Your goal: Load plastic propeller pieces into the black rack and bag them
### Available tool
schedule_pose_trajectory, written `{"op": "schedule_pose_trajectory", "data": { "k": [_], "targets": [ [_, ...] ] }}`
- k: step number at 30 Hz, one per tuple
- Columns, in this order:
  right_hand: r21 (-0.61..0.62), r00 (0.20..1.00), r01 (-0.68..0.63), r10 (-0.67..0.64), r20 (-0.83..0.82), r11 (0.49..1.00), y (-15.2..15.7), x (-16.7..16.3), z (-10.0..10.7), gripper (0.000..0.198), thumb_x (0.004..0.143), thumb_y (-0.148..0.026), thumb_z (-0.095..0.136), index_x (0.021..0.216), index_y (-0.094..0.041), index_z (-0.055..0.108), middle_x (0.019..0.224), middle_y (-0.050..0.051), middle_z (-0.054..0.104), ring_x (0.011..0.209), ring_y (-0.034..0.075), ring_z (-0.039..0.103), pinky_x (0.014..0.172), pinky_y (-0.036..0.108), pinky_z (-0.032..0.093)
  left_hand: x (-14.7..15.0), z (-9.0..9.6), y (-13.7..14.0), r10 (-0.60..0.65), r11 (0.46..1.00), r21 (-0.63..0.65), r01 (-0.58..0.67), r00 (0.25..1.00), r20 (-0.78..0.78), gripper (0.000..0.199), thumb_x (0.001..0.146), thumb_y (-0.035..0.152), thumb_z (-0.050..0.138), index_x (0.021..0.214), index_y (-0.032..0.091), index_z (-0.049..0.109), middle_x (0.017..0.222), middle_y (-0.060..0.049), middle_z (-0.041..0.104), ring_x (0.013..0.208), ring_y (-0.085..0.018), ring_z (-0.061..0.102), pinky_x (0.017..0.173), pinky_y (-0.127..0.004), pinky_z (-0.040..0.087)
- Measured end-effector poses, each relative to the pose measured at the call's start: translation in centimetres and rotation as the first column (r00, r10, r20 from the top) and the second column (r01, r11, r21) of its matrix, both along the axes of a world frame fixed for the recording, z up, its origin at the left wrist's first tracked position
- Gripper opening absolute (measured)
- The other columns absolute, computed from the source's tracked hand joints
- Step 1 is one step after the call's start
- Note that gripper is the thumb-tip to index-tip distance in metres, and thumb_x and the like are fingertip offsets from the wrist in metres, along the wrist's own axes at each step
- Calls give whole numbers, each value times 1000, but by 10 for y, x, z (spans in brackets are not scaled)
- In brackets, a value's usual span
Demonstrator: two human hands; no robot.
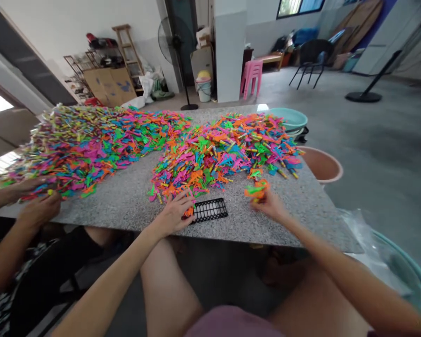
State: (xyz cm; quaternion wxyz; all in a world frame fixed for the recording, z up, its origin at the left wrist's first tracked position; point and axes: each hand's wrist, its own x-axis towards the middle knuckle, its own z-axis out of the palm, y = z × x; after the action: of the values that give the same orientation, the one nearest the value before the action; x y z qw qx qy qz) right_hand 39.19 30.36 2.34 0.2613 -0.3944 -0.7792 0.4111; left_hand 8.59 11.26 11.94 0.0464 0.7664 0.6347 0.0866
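Note:
My left hand (175, 213) is curled over the left end of a black openwork plastic rack (212, 209). An orange plastic piece (188, 212) shows at its fingers, and part of the rack is hidden beneath the hand. To the right of the rack, my right hand (268, 204) is closed round a few small green and orange plastic pieces (257, 191), slightly blurred. Just beyond both hands spreads a heap of small bright plastic pieces (210, 157), some with striped yellow tubes; their exact kind is too small to make out.
A larger heap of similar pieces (101, 145) covers the left of the speckled stone table (126, 201). There, another person's hands (38, 206) handle pieces. Basins, one teal (289, 118) and one pink (323, 164), stand off the right edge. A fan (176, 42) stands behind.

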Motion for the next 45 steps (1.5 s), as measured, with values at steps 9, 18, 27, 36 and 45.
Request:
{"op": "schedule_pose_trajectory", "data": {
  "k": [9, 18, 27, 36, 45],
  "targets": [
    [-199, 971, -233, 237, -2, 952, -109, -155, -7, 9, 80, -25, 64, 83, -18, 62, 72, 3, 70, 69, 18, 68, 65, 26, 53, 4, 1, 1, 6, 1000, 18, -6, 1000, 0, 30, 82, 25, 60, 111, 20, 63, 130, -11, 61, 137, -33, 38, 113, -61, 22],
    [105, 814, -352, 249, 526, 930, -117, -171, 19, 29, 85, -23, 57, 112, -13, 64, 101, 16, 71, 95, 26, 67, 80, 30, 48, 7, 3, 0, 34, 999, -13, -34, 999, 4, 59, 81, 26, 61, 138, 25, 47, 140, -11, 53, 137, -35, 36, 110, -65, 21],
    [224, 900, -181, 70, 430, 958, -46, -80, 41, 38, 86, -11, 56, 123, -18, 59, 117, 10, 67, 100, 18, 64, 90, 27, 45, -13, -29, 3, -16, 987, 161, 22, 999, -36, 39, 93, 48, 50, 124, 27, 61, 127, -10, 63, 132, -36, 43, 109, -67, 22],
    [290, 571, -249, -102, 814, 924, 18, 1, 19, 34, 90, -5, 40, 113, -14, 62, 118, 16, 60, 103, 24, 61, 82, 31, 46, -11, -21, 3, -18, 991, 130, 19, 1000, -9, 36, 87, 45, 61, 116, 24, 63, 127, -11, 63, 133, -37, 42, 108, -67, 25],
    [407, 587, -598, 30, 809, 691, 75, -21, 33, 30, 93, -7, 40, 109, -16, 65, 118, 13, 61, 107, 22, 59, 85, 30, 46, -17, -27, 4, -30, 989, 143, 34, 999, -25, 33, 86, 38, 61, 117, 26, 61, 128, -9, 63, 134, -36, 41, 111, -68, 17]
  ]
}}
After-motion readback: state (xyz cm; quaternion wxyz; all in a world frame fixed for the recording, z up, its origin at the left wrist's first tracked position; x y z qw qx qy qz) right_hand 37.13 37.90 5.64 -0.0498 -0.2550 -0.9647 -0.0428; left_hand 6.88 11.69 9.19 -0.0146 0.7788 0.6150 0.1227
